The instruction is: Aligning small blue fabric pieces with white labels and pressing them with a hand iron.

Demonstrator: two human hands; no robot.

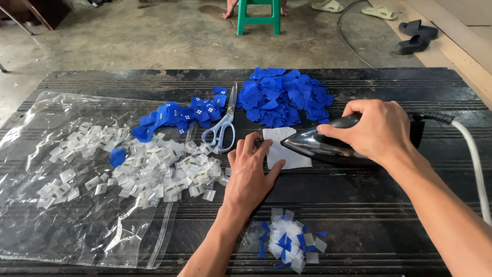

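Observation:
My right hand (pixel 380 129) grips a black clothes iron (pixel 328 146) whose shiny tip rests on a white cloth sheet (pixel 287 154) on the dark ribbed table (pixel 389 205). My left hand (pixel 251 172) lies flat on the table with its fingers on the left edge of that white sheet, holding it down. The iron's grey cord (pixel 474 159) runs off to the right. A pair of scissors (pixel 221 128) with pale handles lies just left of my left hand.
A pile of blue fabric squares (pixel 284 97) sits at the back, with a smaller blue pile (pixel 179 114) left of the scissors. Several small clear labels (pixel 159 169) spread over a clear plastic bag (pixel 61 215). White and blue scraps (pixel 292 241) lie near the front edge. A green stool (pixel 259 15) stands beyond.

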